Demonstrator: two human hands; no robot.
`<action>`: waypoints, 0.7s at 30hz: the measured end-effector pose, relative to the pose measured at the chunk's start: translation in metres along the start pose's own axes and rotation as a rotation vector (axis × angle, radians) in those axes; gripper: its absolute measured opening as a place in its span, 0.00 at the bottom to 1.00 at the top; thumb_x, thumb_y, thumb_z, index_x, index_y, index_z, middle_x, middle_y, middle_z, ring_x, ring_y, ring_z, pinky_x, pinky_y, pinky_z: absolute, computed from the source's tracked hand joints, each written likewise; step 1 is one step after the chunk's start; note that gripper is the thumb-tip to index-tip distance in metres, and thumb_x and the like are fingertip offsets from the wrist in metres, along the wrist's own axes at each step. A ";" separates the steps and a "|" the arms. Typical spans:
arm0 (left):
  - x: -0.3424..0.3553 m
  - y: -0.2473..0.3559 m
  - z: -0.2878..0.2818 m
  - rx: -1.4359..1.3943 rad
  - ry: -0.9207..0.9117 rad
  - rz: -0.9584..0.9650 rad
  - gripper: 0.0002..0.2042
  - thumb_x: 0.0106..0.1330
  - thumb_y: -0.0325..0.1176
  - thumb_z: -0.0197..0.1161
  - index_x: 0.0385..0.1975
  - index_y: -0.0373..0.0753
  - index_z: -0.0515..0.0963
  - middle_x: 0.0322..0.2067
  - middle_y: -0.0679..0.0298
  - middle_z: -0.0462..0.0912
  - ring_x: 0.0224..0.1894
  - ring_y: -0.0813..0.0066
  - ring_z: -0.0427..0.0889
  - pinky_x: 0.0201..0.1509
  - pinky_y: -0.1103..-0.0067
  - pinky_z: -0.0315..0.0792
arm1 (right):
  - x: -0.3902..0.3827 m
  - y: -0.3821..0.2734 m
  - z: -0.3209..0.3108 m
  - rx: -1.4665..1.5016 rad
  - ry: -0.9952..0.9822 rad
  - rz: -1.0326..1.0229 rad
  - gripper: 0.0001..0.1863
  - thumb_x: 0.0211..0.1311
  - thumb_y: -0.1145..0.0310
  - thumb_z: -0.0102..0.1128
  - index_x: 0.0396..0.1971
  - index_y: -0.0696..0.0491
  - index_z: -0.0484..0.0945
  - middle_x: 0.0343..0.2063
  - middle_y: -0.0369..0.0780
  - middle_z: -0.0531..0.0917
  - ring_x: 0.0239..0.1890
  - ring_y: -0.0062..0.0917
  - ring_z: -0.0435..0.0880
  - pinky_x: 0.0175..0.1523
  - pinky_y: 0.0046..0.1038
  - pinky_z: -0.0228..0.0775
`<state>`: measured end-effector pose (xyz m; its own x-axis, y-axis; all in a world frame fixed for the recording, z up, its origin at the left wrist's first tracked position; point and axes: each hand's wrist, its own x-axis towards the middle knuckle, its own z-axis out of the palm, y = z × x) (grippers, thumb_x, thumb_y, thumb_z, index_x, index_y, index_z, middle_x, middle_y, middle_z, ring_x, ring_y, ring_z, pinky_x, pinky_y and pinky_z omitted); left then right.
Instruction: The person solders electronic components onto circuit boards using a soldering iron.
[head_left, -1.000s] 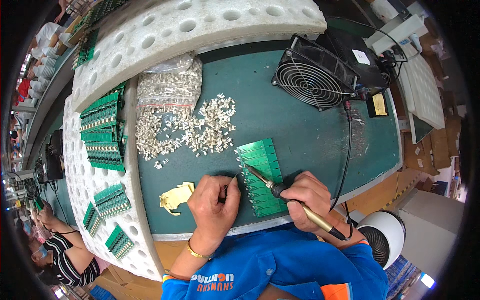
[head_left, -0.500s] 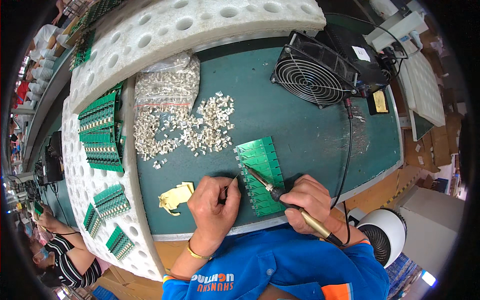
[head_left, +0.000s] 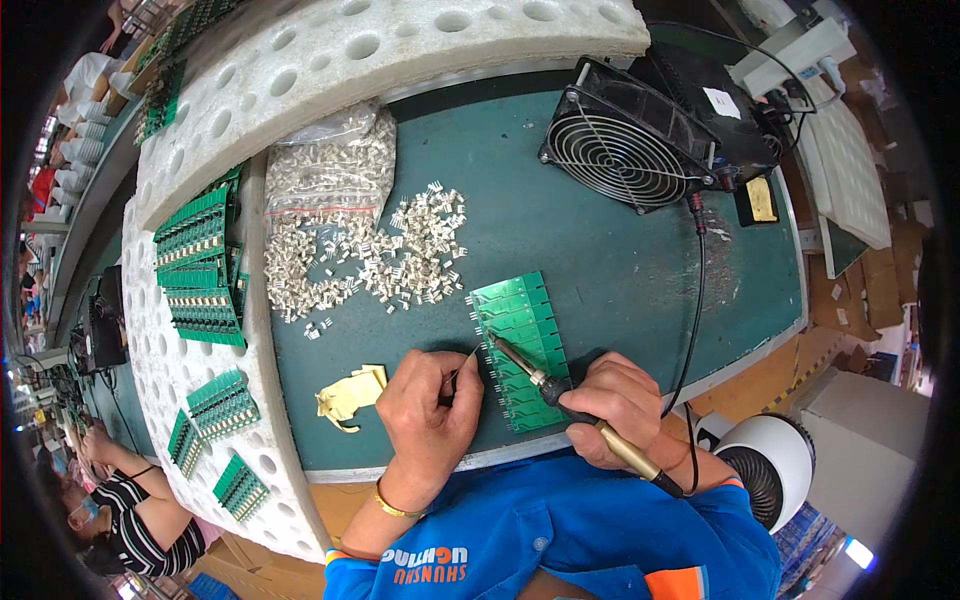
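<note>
My left hand (head_left: 425, 420) pinches a thin solder wire (head_left: 466, 362), its end close to the pins along the left edge of a green circuit board panel (head_left: 530, 310). My right hand (head_left: 615, 405) grips a soldering iron (head_left: 535, 375), angled so its tip meets that row of pins, near the wire. The panel lies flat on the green mat, small white connectors along its edge. Beside my left hand lies a crumpled yellow piece of material (head_left: 350, 398). Loose white connectors (head_left: 420, 260) are heaped above it, by a clear bag (head_left: 330, 165) of the same parts.
White foam slabs (head_left: 390, 35) edge the bench, carrying several boards (head_left: 200, 305) at left. A black fan (head_left: 625, 150), black unit (head_left: 720, 110) and sponge holder (head_left: 757, 200) stand top right, the cord trailing down. A white fan (head_left: 755, 470) is lower right. A co-worker (head_left: 135, 510) works at far left.
The iron tip has moved a little down along the row of pins, with my right hand shifting slightly. My left hand stays nearly still.
</note>
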<state>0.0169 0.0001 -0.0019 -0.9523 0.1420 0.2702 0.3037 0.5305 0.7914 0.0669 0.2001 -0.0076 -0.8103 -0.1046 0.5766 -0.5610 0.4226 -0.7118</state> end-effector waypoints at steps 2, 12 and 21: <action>0.000 0.001 -0.001 0.005 -0.004 -0.007 0.07 0.56 0.19 0.69 0.25 0.34 0.76 0.19 0.66 0.72 0.18 0.81 0.66 0.21 0.82 0.60 | 0.000 0.001 0.000 -0.002 0.000 -0.008 0.13 0.57 0.64 0.69 0.35 0.58 0.79 0.18 0.39 0.77 0.17 0.30 0.73 0.25 0.30 0.65; -0.001 -0.002 -0.005 0.026 0.011 -0.001 0.06 0.55 0.19 0.69 0.24 0.34 0.77 0.19 0.63 0.73 0.16 0.79 0.69 0.18 0.82 0.63 | -0.001 -0.001 -0.002 -0.031 0.039 -0.041 0.13 0.60 0.64 0.66 0.34 0.59 0.79 0.18 0.40 0.76 0.17 0.30 0.73 0.26 0.31 0.66; -0.004 -0.002 -0.005 0.012 0.004 -0.024 0.07 0.55 0.18 0.69 0.24 0.34 0.77 0.19 0.65 0.72 0.17 0.80 0.67 0.20 0.82 0.60 | -0.002 -0.001 -0.003 -0.019 0.044 -0.030 0.12 0.62 0.64 0.64 0.35 0.59 0.80 0.18 0.39 0.76 0.17 0.30 0.73 0.27 0.31 0.66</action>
<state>0.0201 -0.0054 -0.0023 -0.9592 0.1257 0.2534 0.2802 0.5433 0.7914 0.0699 0.2022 -0.0073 -0.7848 -0.0775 0.6148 -0.5810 0.4371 -0.6866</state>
